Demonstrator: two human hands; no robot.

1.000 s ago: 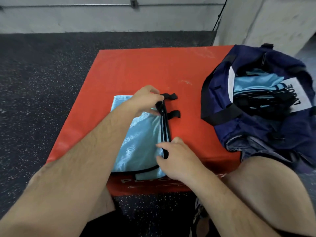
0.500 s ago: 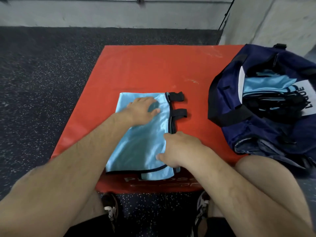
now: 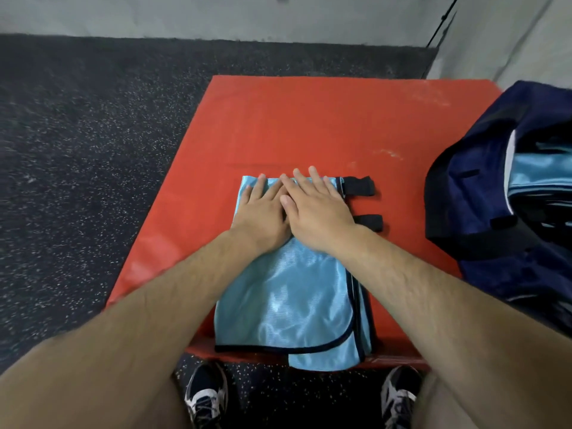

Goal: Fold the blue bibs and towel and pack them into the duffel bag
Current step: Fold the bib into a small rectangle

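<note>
A shiny light-blue bib (image 3: 291, 298) with black trim lies folded on the red padded box (image 3: 309, 125), its near end hanging over the front edge. Two black straps (image 3: 359, 185) stick out from its far right side. My left hand (image 3: 261, 212) and my right hand (image 3: 315, 209) lie flat side by side on the bib's far end, fingers straight, pressing it down. The navy duffel bag (image 3: 483, 193) sits open at the right on the box, with folded blue bibs (image 3: 541, 168) inside.
Dark speckled rubber floor (image 3: 93, 150) surrounds the box on the left and beyond. A grey wall (image 3: 216, 17) runs along the back and a concrete pillar (image 3: 510, 35) stands at the far right. My two shoes (image 3: 205, 394) show below the box's front edge.
My right hand has left the bib's near right edge and moved up beside my left hand. Both hands now press flat on the far end; earlier they pinched the strap edge.
</note>
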